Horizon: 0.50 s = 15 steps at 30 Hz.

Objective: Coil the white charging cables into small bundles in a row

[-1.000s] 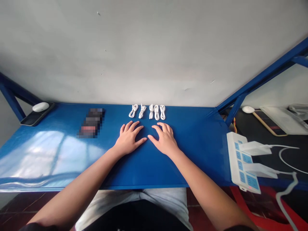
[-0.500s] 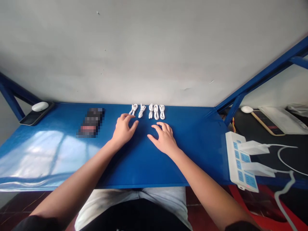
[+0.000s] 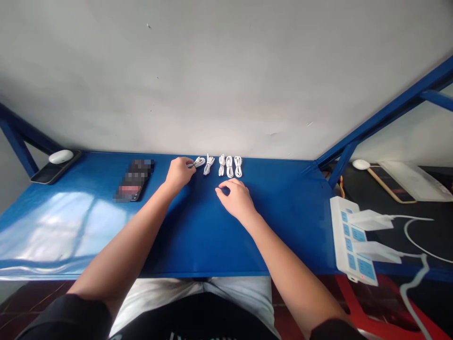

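Observation:
Several tied bundles of white cable lie in a row at the back of the blue table (image 3: pixel 283 208). My left hand (image 3: pixel 179 173) is closed on the leftmost cable bundle (image 3: pixel 198 163), whose right end shows past the fingers, tilted. Right of it lies another cable bundle (image 3: pixel 208 165), untouched. Three more stand close together: one bundle (image 3: pixel 222 165), a middle one (image 3: pixel 229 166) and the rightmost one (image 3: pixel 238 167). Just in front of these, my right hand (image 3: pixel 235 196) hovers with curled fingers, thumb and forefinger a little apart, holding nothing.
A partly pixelated phone (image 3: pixel 134 180) lies left of my hands. Farther left, a white rounded object (image 3: pixel 61 157) rests on a dark phone (image 3: pixel 46 174). At the right edge is a white power strip (image 3: pixel 341 236) with plugged-in chargers. A grey wall (image 3: pixel 226 80) rises behind.
My left hand has moved up to the leftmost cable bundle and closed on it, turning it flatter. My right hand's fingers have curled in, and the hand has shifted slightly left.

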{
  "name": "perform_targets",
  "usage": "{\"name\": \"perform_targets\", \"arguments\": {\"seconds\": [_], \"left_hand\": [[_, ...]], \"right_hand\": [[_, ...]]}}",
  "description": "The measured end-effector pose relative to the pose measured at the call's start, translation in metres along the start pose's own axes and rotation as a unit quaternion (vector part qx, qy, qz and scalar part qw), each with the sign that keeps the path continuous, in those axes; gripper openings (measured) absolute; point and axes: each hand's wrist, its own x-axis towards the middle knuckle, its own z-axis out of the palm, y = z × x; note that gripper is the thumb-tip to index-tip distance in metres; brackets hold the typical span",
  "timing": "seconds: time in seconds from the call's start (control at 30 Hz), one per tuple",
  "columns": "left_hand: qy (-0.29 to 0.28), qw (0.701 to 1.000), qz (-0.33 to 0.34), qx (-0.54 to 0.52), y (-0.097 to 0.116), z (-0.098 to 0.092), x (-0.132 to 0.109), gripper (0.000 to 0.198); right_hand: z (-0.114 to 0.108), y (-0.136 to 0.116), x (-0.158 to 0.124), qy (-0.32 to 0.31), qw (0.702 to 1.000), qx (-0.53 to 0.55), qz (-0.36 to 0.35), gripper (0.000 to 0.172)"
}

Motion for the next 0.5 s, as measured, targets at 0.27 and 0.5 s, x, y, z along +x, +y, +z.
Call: {"name": "perform_targets", "arguments": {"seconds": [0.27, 0.5], "left_hand": [[-0.077, 0.892, -0.055, -0.442, 0.025, -0.004, -0.068, 0.049], [-0.146, 0.847, -0.029, -0.511, 0.032, 0.01, -0.085, 0.037]], "right_hand": [[0.008, -0.006, 0.001, -0.117, 0.868, 0.473, 0.096, 0.033], [-0.002, 0.0, 0.003, -0.133, 0.773, 0.595, 0.175, 0.033]]}}
